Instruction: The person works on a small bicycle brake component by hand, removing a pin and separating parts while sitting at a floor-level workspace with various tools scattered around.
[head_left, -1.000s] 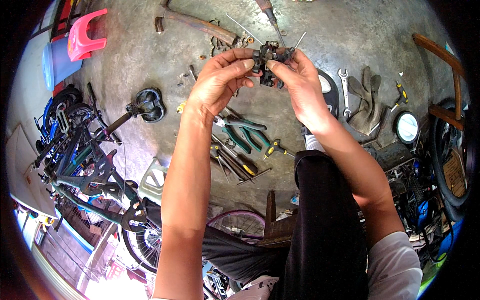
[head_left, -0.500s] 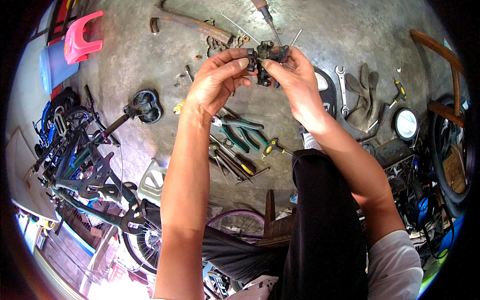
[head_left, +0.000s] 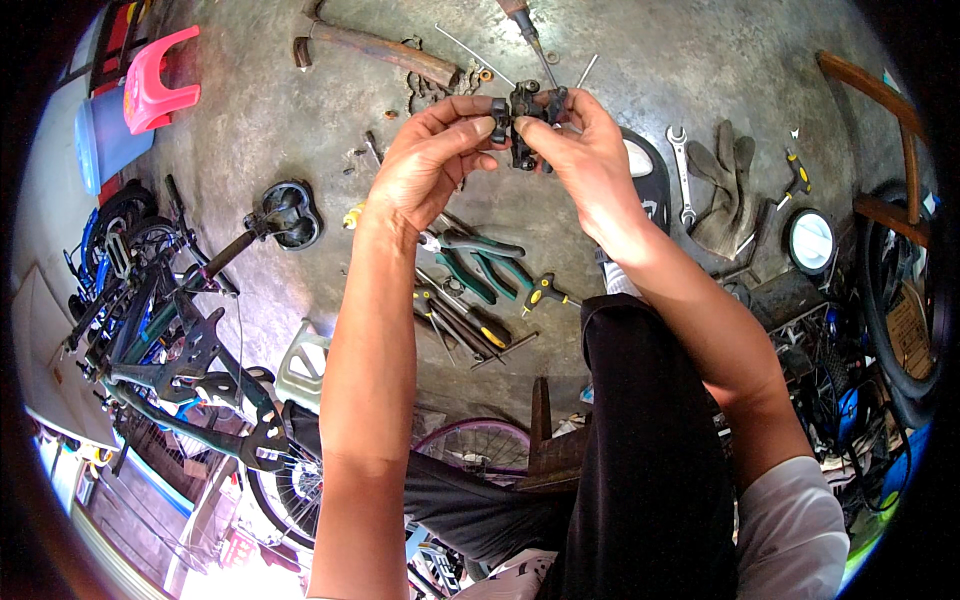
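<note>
**Two-handed pinch on black mechanical parts**

Left hand (head_left: pixel 432 152): thumb and fingers narrowed on a small black block (head_left: pixel 499 122). Right hand (head_left: pixel 580 145): pinching a larger black component (head_left: pixel 524 98), possibly a brake caliper. Both parts are in the air over the concrete floor (head_left: pixel 250 110), side by side; cannot tell whether they join. Fingertip grip presumably chosen to leave their faces visible and allow fine turning.

Tools lie around the work, probably for short reach: pliers (head_left: pixel 488 262) and a T-handle hex key (head_left: pixel 543 294) nearer the person; screwdriver (head_left: pixel 533 35) beyond the hands, tip toward them; wrench (head_left: pixel 682 178) beside a work glove (head_left: pixel 722 195), toward the floor's right edge. Toward its left edge, a bicycle saddle (head_left: pixel 291 215) near a bicycle frame (head_left: pixel 205 345).

Materials: floor smooth, mottled grey. Component compact, knobbly, dull black, seemingly metal; fine detail too small to read. Pliers' grips green and black, curved, likely rubbery. Wrench bright, forked at its far end. Glove limp, grey, fingers pointing away. Hammer-like tool (head_left: pixel 385 50): long brown wooden handle, surface worn.
</note>
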